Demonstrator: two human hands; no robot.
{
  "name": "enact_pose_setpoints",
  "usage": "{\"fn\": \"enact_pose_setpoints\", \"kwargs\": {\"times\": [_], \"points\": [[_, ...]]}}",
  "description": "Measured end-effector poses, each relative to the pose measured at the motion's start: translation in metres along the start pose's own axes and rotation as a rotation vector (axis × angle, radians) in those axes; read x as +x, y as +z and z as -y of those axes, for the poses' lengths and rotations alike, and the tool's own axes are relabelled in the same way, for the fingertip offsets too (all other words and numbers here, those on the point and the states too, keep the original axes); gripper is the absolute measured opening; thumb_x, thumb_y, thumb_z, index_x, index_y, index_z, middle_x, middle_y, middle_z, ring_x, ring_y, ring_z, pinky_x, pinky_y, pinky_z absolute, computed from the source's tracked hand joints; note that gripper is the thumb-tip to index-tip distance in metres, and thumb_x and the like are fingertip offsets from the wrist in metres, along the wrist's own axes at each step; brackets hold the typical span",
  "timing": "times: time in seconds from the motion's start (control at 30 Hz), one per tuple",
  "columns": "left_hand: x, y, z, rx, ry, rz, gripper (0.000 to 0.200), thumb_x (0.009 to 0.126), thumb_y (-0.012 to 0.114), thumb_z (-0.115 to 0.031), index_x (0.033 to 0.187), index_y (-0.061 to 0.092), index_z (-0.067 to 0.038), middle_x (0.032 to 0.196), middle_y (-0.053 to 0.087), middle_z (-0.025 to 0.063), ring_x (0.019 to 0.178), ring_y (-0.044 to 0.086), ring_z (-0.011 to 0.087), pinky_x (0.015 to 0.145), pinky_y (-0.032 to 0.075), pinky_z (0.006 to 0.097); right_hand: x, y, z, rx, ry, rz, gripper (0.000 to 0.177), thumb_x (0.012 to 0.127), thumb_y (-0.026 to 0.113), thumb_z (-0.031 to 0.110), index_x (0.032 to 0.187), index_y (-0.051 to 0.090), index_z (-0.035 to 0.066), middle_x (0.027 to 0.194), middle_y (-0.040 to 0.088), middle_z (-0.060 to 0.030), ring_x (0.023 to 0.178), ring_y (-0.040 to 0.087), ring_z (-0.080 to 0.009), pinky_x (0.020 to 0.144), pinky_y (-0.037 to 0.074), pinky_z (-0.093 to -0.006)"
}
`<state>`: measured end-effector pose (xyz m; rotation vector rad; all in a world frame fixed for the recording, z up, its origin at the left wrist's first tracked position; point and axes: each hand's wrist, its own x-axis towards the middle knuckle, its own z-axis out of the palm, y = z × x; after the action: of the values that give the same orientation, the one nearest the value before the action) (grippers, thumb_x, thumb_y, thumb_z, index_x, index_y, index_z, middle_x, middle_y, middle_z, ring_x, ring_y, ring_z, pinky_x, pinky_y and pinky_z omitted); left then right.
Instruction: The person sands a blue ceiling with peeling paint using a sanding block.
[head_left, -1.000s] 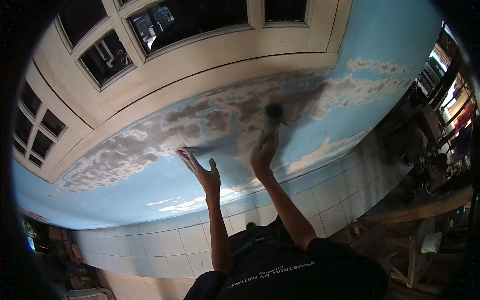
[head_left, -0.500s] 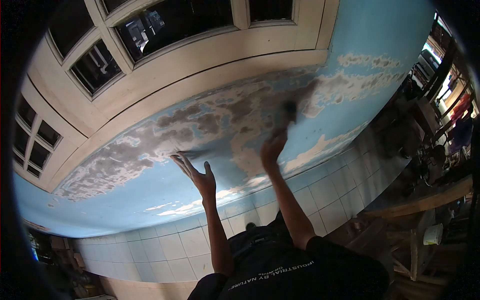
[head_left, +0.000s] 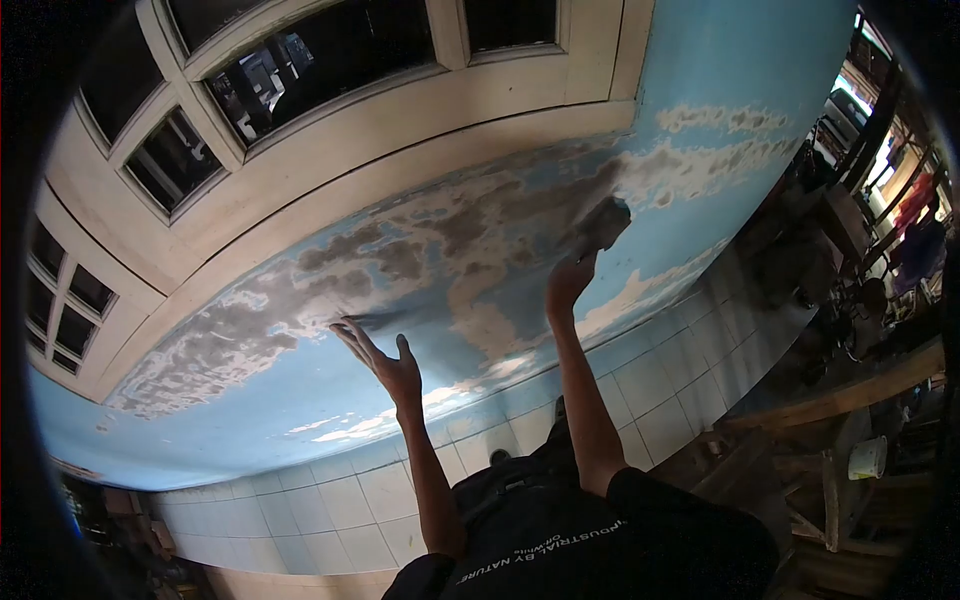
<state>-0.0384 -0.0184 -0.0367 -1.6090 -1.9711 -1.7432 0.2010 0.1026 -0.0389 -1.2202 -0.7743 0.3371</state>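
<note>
We have our right hand point(head_left: 572, 282) clamped on a dark pad point(head_left: 607, 222) at the patchy blue wall point(head_left: 735, 75) below the window point(head_left: 420, 140); our left hand point(head_left: 396, 376), thumb and fingers apart, reaches the wall.

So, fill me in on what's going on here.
A person in a black T-shirt is at a light-blue wall, both arms stretched out. The right hand grips a dark pad, apparently against the wall; what the pad is made of is unclear. The left hand is open and holds nothing, its fingertips at the wall. Mottled grey and cream patches break up the blue paint below the cream window frame.
</note>
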Motion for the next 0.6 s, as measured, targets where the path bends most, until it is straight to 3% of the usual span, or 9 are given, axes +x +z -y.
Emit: {"fn": "enact_pose_setpoints", "kwargs": {"times": [0.1, 0.27, 0.4, 0.47, 0.6], "points": [[0.0, 0.004, -0.002, -0.005, -0.023, -0.012, 0.102, 0.075, 0.069, 0.008, 0.155, 0.012, -0.019, 0.16, -0.003, 0.0201, 0.147, 0.001, 0.0377, 0.118, 0.015, 0.0528, 0.005, 0.004, -0.001, -0.04, 0.001, -0.073, 0.04, 0.103, 0.041, 0.017, 0.133, 0.046, -0.01, 0.126, 0.055, -0.0307, 0.116, 0.055, -0.0405, 0.096, 0.045, -0.0437], [0.0, 0.006, -0.005, 0.003, -0.025, -0.024, 0.101, 0.076, 0.069, 0.008, 0.155, 0.012, -0.019, 0.16, -0.003, 0.0202, 0.147, 0.001, 0.0379, 0.118, 0.015, 0.053, -0.023, -0.001, -0.015, -0.273, -0.272, 0.036, 0.039, 0.103, 0.043, 0.018, 0.127, 0.051, -0.011, 0.121, 0.058, -0.0301, 0.108, 0.058, -0.0408, 0.09, 0.046, -0.0444], [0.0, 0.001, -0.001, 0.021, -0.001, -0.001, 0.101, 0.076, 0.069, 0.008, 0.155, 0.012, -0.019, 0.16, -0.003, 0.019, 0.147, 0.002, 0.0377, 0.118, 0.015, 0.0529, -0.021, -0.003, -0.002, -0.306, -0.265, 0.032, 0.037, 0.102, 0.044, 0.016, 0.124, 0.053, -0.012, 0.119, 0.058, -0.0305, 0.107, 0.058, -0.0412, 0.09, 0.045, -0.0439], [0.001, -0.001, 0.001, 0.014, -0.002, 0.007, 0.101, 0.076, 0.069, 0.008, 0.155, 0.012, -0.019, 0.16, -0.003, 0.0186, 0.147, 0.003, 0.0376, 0.118, 0.016, 0.0529, -0.028, 0.006, -0.004, -0.091, -0.076, 0.046, 0.037, 0.102, 0.043, 0.016, 0.126, 0.051, -0.012, 0.12, 0.057, -0.0312, 0.109, 0.057, -0.0418, 0.093, 0.044, -0.0428], [0.0, -0.001, 0.0, 0.01, 0.0, 0.005, 0.098, 0.076, 0.067, 0.009, 0.155, 0.014, -0.017, 0.16, -0.001, 0.0193, 0.147, 0.002, 0.0382, 0.117, 0.018, 0.0533, -0.045, 0.01, -0.007, -0.058, -0.017, 0.085, 0.032, 0.098, 0.049, 0.01, 0.118, 0.053, -0.014, 0.116, 0.055, -0.0291, 0.103, 0.055, -0.0429, 0.098, 0.04, -0.0442]]}}
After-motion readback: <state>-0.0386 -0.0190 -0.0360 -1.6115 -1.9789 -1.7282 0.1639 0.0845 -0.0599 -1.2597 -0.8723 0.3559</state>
